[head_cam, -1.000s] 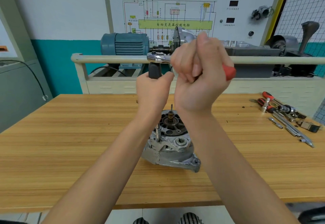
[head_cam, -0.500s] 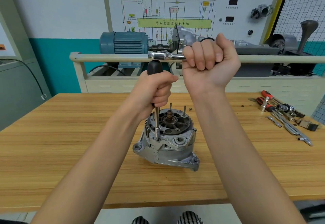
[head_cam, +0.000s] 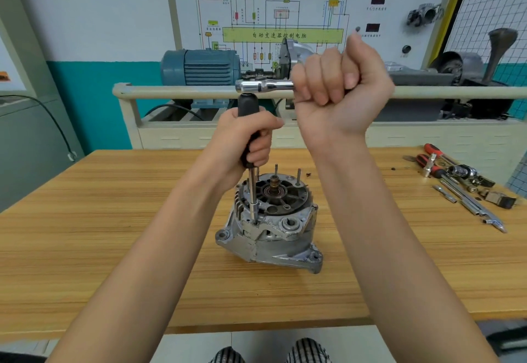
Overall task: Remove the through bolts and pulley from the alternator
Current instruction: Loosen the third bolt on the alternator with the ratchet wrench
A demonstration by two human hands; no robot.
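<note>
1. Gripping is shared between both hands: the left hand (head_cam: 242, 140) is wrapped tight round the black handle of the upright driver (head_cam: 251, 134), and the right hand (head_cam: 336, 89) is fisted round the handle of the ratchet (head_cam: 263, 86), whose chrome head sits on top of that driver.
2. Straight below the left grip, the driver's thin steel shaft runs down to a through bolt (head_cam: 254, 222) at the near-left rim of the alternator (head_cam: 271, 220); the tip appears seated on the bolt head.
3. The long axis that matters is vertical: bolt, shaft and black handle stand in one line, while the ratchet handle lies level, crosswise to it, pointing toward the person's right.
4. By my reading, the next swing must turn about that upright line, so the left hand, the nearer one to the bolt, has to keep the shaft plumb while the right supplies the sweep.
5. The alternator stands on end on the wooden desk (head_cam: 114, 220), rear housing upward; other slim studs (head_cam: 298, 176) rise from its far rim. No pulley shows; it is probably underneath.
6. Well apart, at the desk's right edge, lies a cluster of loose tools (head_cam: 462, 183).
</note>
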